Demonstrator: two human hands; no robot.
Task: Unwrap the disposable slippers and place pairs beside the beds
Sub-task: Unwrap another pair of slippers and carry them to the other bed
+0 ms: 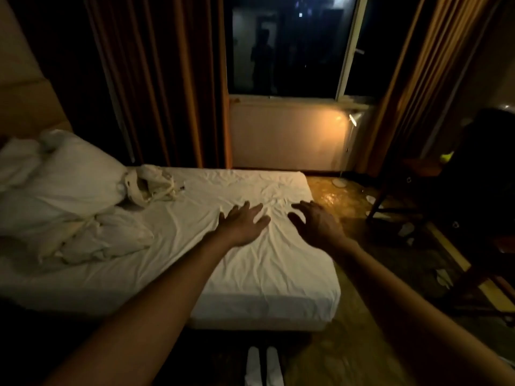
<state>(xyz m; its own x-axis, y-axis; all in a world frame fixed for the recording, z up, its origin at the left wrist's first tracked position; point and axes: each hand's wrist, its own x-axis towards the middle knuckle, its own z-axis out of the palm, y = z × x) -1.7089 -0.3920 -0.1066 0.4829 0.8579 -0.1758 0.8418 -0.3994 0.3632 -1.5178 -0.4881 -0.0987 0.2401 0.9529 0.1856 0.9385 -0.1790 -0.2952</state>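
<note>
Both arms reach out over the wrinkled white-sheeted bed. The left hand lies flat with fingers spread, holding nothing; the right hand hovers with fingers loosely curled, empty. A pair of white disposable slippers sits side by side on the dark floor just beside the bed.

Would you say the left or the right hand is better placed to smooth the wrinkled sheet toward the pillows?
Probably the left hand: it lies open, palm down over the sheet, on the side nearer the pillows. The right hand hovers with curled fingers by the mattress's far-side edge.
</note>
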